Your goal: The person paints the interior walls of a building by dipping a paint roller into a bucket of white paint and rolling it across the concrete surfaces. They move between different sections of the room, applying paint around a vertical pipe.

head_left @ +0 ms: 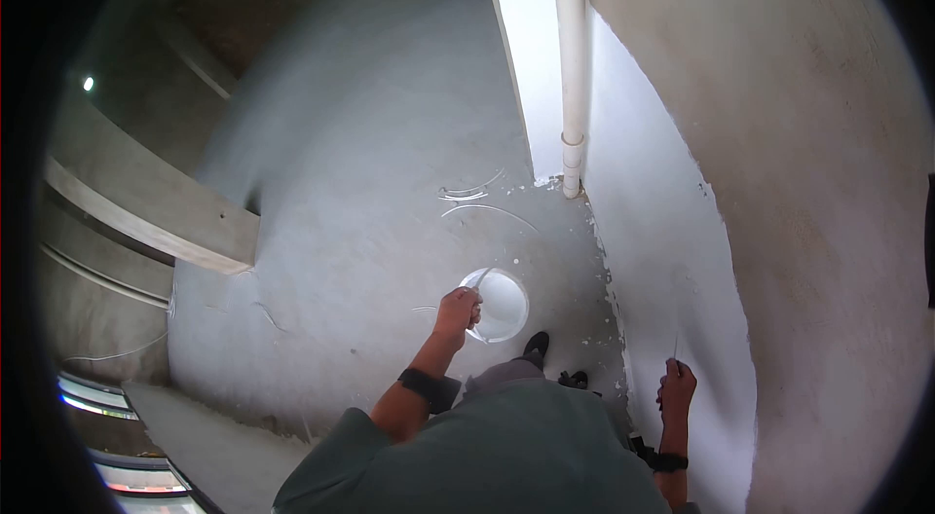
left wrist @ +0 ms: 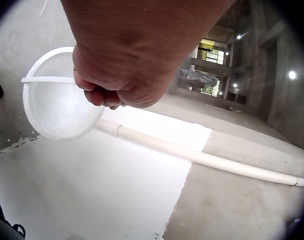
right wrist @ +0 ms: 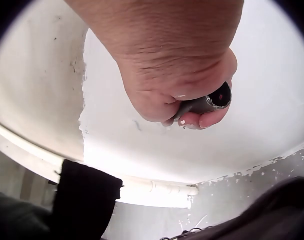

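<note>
My left hand (head_left: 458, 310) has its fingers curled round the handle (left wrist: 47, 79) of a round white bucket (head_left: 506, 308); whitish material shows inside the bucket (left wrist: 62, 112). My right hand (head_left: 677, 385) grips a dark, hollow-ended handle (right wrist: 198, 105) beside the wall with the white coating (head_left: 653, 222). In the head view a thin part of this tool (head_left: 676, 347) extends past the fingers near the coated surface. My palm and wrist hide the rest of the tool in the right wrist view. Both hands are low, either side of my body.
A pale vertical pipe (head_left: 570, 56) runs down the wall corner to the grey floor (head_left: 370, 164). Curved white strips (head_left: 492, 208) lie beyond the bucket. My shoe (head_left: 537, 346) stands just beside the bucket. A concrete beam (head_left: 156, 193) is at the left, and white flecks mark the wall's base.
</note>
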Action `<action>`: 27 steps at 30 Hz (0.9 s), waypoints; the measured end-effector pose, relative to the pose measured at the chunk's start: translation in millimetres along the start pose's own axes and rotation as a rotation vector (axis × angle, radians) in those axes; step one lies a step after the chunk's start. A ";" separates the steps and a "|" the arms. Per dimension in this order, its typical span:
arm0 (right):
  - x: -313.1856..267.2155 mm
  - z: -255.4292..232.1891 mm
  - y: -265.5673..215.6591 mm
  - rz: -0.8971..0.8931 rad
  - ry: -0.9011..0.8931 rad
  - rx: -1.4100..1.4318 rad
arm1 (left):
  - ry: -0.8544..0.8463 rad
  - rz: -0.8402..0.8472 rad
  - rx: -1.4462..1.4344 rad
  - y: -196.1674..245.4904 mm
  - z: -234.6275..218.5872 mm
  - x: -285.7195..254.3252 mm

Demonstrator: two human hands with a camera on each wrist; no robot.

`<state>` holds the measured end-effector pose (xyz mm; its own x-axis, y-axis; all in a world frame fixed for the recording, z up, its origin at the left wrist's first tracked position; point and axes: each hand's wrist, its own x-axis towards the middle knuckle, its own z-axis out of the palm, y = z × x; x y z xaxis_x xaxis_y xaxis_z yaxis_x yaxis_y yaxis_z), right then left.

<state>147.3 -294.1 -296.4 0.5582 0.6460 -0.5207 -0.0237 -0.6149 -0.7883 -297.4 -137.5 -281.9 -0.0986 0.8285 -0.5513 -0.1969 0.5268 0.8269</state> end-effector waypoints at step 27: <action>-73.4 -62.9 24.4 0.085 0.015 0.114 | -0.034 -0.023 0.055 9.2 5.0 -0.6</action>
<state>157.9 -384.9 -256.8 0.5624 0.5867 -0.5826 -0.1645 -0.6112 -0.7742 -294.3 -132.1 -273.4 -0.0610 0.8213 -0.5672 -0.1447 0.5550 0.8192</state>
